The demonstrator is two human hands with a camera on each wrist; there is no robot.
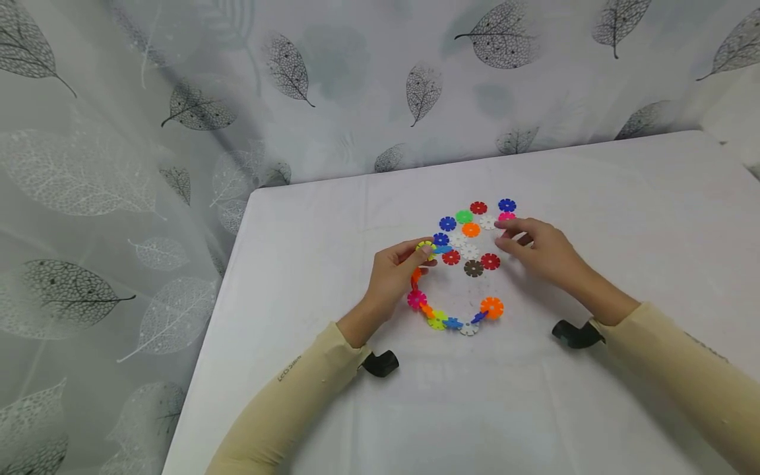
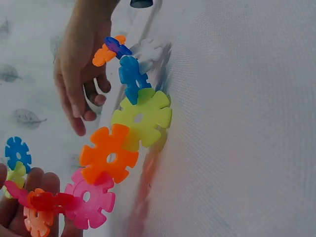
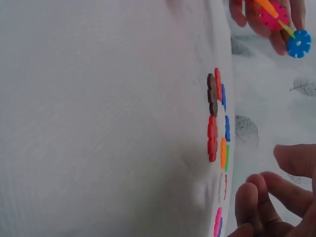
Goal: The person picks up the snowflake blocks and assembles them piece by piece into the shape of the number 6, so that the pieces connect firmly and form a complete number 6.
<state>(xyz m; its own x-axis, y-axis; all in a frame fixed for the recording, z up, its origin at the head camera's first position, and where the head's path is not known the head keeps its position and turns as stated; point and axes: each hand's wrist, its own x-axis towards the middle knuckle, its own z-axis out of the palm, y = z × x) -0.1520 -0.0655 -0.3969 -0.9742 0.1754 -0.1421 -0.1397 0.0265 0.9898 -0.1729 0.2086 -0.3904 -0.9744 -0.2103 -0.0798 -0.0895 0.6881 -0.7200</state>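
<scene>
two hands on my remote head feed: the left hand [image 1: 388, 274] pinches the flower-disc chain [image 1: 437, 321] by a yellow disc [image 1: 422, 245], probably so the blue end disc [image 1: 443, 250] pokes out past the fingers. the right hand [image 1: 540, 249] hovers by the loose discs [image 1: 471, 229], fingers bent, thumb apart, holding nothing. no container i can spot (discs lie straight on the white cloth [image 1: 309, 277], likely spread out for easy picking). left wrist view: the chain curves away from the left fingers, pink disc [image 2: 97, 205] near them. right wrist view: right thumb and fingertips sit apart, a brown disc [image 3: 211, 90] among the loose ones.
</scene>
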